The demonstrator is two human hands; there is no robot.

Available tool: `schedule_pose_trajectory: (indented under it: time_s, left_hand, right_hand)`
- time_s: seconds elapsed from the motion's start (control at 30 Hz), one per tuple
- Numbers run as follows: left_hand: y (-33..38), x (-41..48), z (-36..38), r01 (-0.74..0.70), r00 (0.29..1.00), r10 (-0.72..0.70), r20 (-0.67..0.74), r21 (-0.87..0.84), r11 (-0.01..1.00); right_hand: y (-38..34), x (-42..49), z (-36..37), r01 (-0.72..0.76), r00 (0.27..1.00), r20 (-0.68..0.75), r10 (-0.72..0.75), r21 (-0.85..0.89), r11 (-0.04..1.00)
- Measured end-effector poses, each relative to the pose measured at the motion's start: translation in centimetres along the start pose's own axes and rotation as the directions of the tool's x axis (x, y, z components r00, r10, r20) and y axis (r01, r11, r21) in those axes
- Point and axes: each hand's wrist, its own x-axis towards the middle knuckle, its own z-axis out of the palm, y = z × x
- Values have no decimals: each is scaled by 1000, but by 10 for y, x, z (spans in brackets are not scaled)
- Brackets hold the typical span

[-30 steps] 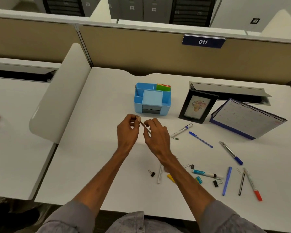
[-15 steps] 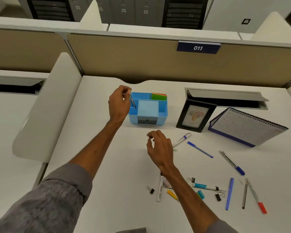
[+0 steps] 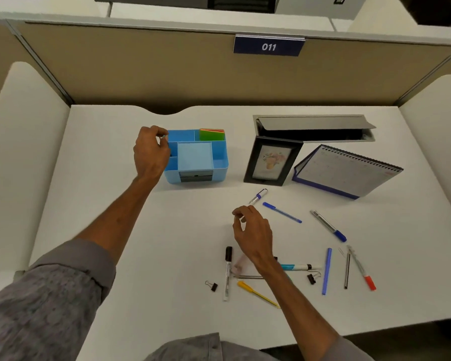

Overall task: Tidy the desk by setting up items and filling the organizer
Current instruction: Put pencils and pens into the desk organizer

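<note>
While the left hand (image 3: 150, 152) pinches one pen (image 3: 164, 137) at the single organizer (image 3: 220, 165), the right hand (image 3: 253, 235) hovers relaxed, empty.

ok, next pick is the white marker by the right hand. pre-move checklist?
1. Right hand at the white marker: ok, fingers by its tail end.
2. Grip on it: cannot tell.
3. Left hand empty: cannot tell, fingers curled at the left compartment of the organizer.
4. Organizer upright, slots open: ok.
5. Bare desk between marker and organizer: ok.
6. Photo frame and calendar standing: ok.
</note>
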Motion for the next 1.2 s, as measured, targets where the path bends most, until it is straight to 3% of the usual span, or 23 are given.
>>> schedule_pose_trajectory:
  time_s: [0.27,0.4,0.47,0.57,0.87,1.2]
  left_hand:
    - [18,-48,4,-43,998,37,-51,-126,991]
    - [32,-110,14,-85,996,80,-37,-145,986]
    - [40,-149,24,-35,999,33,-15,-130,991]
    - [57,-213,42,18,998,-12,55,-114,993]
    - [64,-331,76,-100,942,104,320,-30,995]
    - [53,-347,71,-2,952,-8,305,34,999]
  right_hand:
    - [47,-9,-40,-83,989,-114,90,67,994]
    - [67,-34,-43,-29,998,-51,29,4,1000]
    - [77,-46,-43,-6,1000,-6,6,-49,999]
    - [93,-62,-45,70,994,90,-59,-119,990]
    - [122,-89,-48,439,874,340,-347,-248,864]
    - [130,-96,-45,533,831,359,-426,-288,796]
